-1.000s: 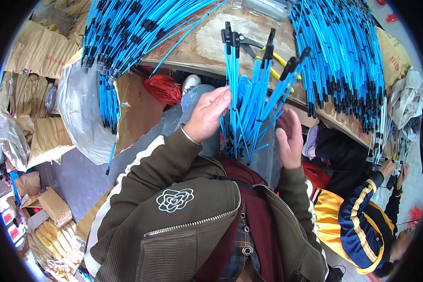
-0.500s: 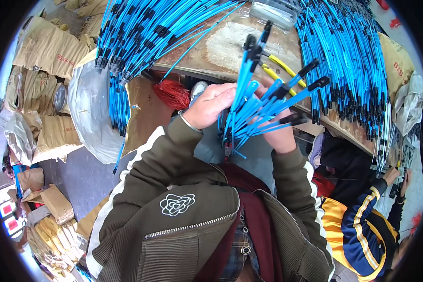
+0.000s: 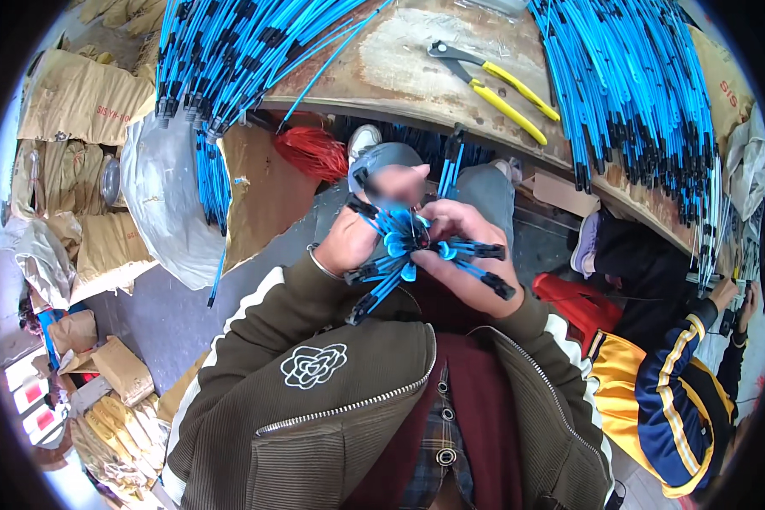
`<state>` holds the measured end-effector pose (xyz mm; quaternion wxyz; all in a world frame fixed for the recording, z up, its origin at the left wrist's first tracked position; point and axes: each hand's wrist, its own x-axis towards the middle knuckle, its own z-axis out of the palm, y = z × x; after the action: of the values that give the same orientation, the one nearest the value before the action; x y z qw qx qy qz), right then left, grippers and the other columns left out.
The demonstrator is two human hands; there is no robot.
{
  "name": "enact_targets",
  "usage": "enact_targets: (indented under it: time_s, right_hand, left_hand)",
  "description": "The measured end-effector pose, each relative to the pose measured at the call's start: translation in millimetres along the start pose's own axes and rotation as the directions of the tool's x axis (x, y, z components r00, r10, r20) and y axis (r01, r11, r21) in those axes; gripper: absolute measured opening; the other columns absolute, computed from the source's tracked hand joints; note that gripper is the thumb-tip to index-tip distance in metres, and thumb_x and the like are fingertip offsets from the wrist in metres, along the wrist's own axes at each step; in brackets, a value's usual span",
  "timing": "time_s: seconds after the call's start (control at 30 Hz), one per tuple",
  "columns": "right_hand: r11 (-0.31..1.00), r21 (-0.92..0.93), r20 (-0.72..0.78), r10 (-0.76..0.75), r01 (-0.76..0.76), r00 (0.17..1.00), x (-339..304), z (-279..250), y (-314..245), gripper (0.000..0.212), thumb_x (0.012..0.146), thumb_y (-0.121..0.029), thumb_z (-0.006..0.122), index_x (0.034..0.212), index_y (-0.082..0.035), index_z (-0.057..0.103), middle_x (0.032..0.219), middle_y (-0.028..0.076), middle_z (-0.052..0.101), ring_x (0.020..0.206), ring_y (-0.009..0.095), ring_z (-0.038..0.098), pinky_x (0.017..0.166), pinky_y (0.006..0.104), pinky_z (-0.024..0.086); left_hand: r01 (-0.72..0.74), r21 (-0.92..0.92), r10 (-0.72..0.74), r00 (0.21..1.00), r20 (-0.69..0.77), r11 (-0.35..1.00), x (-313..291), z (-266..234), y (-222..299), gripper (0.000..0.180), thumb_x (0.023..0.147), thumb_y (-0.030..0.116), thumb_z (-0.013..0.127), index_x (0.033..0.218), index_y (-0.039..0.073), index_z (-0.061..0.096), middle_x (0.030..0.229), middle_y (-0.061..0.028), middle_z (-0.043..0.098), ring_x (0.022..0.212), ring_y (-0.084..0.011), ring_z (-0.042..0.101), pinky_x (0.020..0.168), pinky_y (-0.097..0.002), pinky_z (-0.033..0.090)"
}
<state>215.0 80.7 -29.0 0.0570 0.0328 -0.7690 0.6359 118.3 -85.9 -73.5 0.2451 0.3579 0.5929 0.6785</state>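
In front of my chest is a small bundle of thin blue cables (image 3: 397, 244) with black plastic ends, which fan outward all round toward me and to both sides. My left hand (image 3: 348, 240) is closed around the bundle from the left, with its upper part smeared. From the right, my right hand (image 3: 472, 246) is also closed on it, thumb and fingers near the middle of the fan. Exactly which cables each hand grips is partly hidden. Beyond my hands, pliers (image 3: 508, 110) with yellow handles and dark jaws lie on the worn wooden table (image 3: 399, 55).
Large heaps of blue cables (image 3: 221, 59) and more blue cables (image 3: 629, 93) lie at the table's left and right. A red fringed bundle (image 3: 310, 153) hangs under the edge. Paper sacks (image 3: 81, 98) stand at left. A person in a yellow and navy jacket (image 3: 646, 399) works at right.
Both hands have come down and nearer to my body with the cable bundle. Its black ends, raised before, now spread outward low in front of me. The pliers show fully on the table.
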Motion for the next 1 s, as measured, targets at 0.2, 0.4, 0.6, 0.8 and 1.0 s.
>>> enact_targets:
  time_s: [0.2,0.4,0.6,0.8,1.0]
  right_hand:
    - [0.996,0.078,0.038,0.028,-0.030,0.999,1.5,-10.8,6.4,0.043,0.068,-0.005,0.074,0.106,-0.002,0.055,0.092,0.008,0.060,0.074,0.017,0.057,0.067,0.0285,0.047]
    - [0.974,-0.149,0.092,-0.156,0.169,0.983,10.6,-22.6,13.8,0.038,0.066,-0.004,0.072,0.100,-0.002,0.056,0.092,0.008,0.059,0.078,0.022,0.055,0.070,0.0299,0.045]
    - [0.996,0.050,0.004,-0.081,0.080,0.997,9.8,-9.4,18.8,0.027,0.068,0.000,0.068,0.091,-0.002,0.054,0.088,0.009,0.059,0.078,0.019,0.057,0.070,0.0282,0.045]
    - [0.981,0.175,-0.036,0.093,-0.085,0.995,6.8,-6.6,15.8,0.025,0.070,0.002,0.065,0.092,-0.002,0.055,0.086,0.007,0.059,0.078,0.014,0.059,0.071,0.0253,0.046]
    - [0.991,0.132,0.003,-0.005,0.004,1.000,7.2,-1.4,19.0,0.027,0.070,-0.001,0.069,0.093,-0.002,0.057,0.085,0.006,0.060,0.076,0.014,0.059,0.069,0.0253,0.047]
  left_hand:
    - [0.154,-0.342,-0.153,0.988,0.032,0.927,-4.3,-6.6,-3.1,0.024,0.090,0.020,0.048,0.101,-0.001,0.051,0.104,-0.0152,0.054,0.096,-0.0201,0.054,0.086,-0.0346,0.042]
    - [0.162,-0.229,-0.117,0.973,0.197,0.960,7.9,-14.4,16.3,0.028,0.079,0.014,0.058,0.100,-0.002,0.053,0.105,-0.0175,0.055,0.098,-0.0251,0.054,0.088,-0.0364,0.042]
    - [0.168,-0.162,-0.122,0.957,0.261,0.972,14.6,-19.8,6.1,0.030,0.074,0.011,0.064,0.098,-0.001,0.052,0.102,-0.0161,0.055,0.098,-0.0266,0.054,0.087,-0.0383,0.042]
    - [0.350,-0.388,-0.150,0.875,0.461,0.853,29.2,-39.6,-11.2,0.029,0.086,0.027,0.051,0.091,-0.001,0.057,0.106,-0.0152,0.059,0.099,-0.0221,0.054,0.088,-0.0335,0.040]
    - [0.394,0.060,-0.310,0.611,0.728,0.917,67.2,-33.4,-17.6,0.018,0.086,0.013,0.058,0.094,-0.003,0.062,0.082,-0.0024,0.064,0.076,-0.0072,0.054,0.069,-0.0251,0.044]
